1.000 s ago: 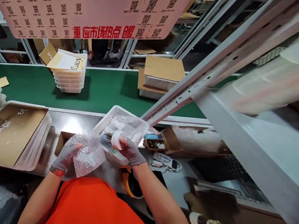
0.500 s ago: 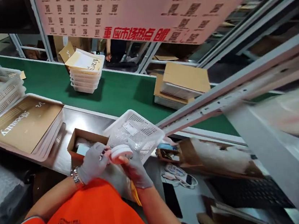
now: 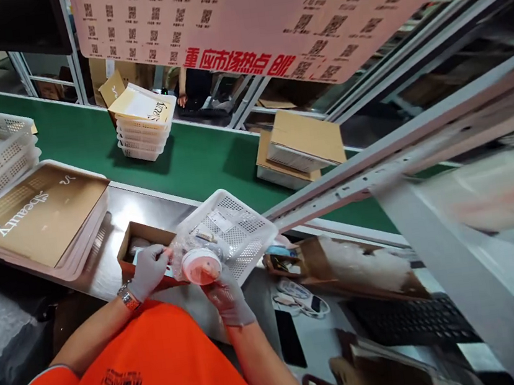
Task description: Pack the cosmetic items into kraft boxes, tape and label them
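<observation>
My right hand (image 3: 227, 296), in a pale grey glove with bare fingertips, grips a round, white-rimmed pink disc-like thing (image 3: 202, 267); whether it is a roll or a tub I cannot tell. Clear bubble wrap (image 3: 177, 252) lies against its far side, over the edge of a white perforated basket (image 3: 244, 219). My left hand (image 3: 149, 271), gloved likewise and with a metal watch at the wrist, is just left of the disc, in front of an open brown carton (image 3: 126, 236). Its thumb and finger are pinched together; anything between them is too small to make out.
Left of the carton, a basket holds a brown "beauty" box (image 3: 39, 213). Beyond runs a green belt (image 3: 200, 155) with stacked baskets (image 3: 144, 131) and flat cartons (image 3: 304, 143). A metal beam (image 3: 353, 180) slants across the right, above a phone (image 3: 290, 338) and keyboard (image 3: 417, 319).
My left hand has drawn away to the left from the disc. The disc has tipped so that its pink face shows more, and more of the bubble wrap is visible.
</observation>
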{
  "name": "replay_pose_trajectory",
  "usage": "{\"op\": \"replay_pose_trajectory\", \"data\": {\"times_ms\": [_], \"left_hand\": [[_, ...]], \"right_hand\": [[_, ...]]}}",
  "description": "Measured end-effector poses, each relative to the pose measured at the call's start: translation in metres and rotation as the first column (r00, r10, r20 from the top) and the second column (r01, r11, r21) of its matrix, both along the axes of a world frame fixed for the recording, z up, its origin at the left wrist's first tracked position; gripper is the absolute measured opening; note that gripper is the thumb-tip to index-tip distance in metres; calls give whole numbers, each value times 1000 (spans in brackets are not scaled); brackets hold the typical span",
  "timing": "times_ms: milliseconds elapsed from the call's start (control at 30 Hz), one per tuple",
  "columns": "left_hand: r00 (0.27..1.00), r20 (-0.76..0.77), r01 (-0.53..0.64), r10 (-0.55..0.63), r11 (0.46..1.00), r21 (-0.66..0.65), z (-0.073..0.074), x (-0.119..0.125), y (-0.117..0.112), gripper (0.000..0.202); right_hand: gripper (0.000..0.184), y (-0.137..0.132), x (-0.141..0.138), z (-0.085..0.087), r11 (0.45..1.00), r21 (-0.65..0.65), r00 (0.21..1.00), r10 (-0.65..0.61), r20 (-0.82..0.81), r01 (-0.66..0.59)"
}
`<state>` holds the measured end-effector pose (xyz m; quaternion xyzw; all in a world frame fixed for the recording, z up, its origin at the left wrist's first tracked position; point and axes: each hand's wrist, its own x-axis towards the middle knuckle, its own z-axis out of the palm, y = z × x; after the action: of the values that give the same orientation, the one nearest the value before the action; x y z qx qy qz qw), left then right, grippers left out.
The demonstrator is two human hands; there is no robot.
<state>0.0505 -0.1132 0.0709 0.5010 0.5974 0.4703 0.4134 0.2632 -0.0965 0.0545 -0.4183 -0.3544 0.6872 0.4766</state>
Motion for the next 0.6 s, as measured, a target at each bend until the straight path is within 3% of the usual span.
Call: {"op": "replay_pose_trajectory", "data": {"times_ms": [100,200,267,333,433,500,600], "left_hand": [[996,-76,-52,55,997,52,0,-12,4,37],[985,-170,25,-7,994,105,0,-16,6,36],[972,-226,96,-66,987,127,-2,-14,6,34],[961,-267,112,-70,983,145,-5,-9,7,30],[944,-328,101,-39,979,175,-10,-4,8,25],[917,-389,182,-91,962,204,-12,-4,7,23],[835,-492,384,-248,902,197,-12,-5,3,19]], "right_hand": [[51,7,2,-4,980,50,978,-197,67,194],[50,6,-1,-2,919,219,889,-378,259,327],[42,2,-6,1,873,422,775,-438,456,244],[28,-3,-12,3,822,569,627,-446,638,6],[14,-4,-19,4,771,560,423,-418,804,-302],[13,0,-19,5,788,522,362,-405,839,-327],[25,9,-16,5,851,500,435,-394,810,-160]]}}
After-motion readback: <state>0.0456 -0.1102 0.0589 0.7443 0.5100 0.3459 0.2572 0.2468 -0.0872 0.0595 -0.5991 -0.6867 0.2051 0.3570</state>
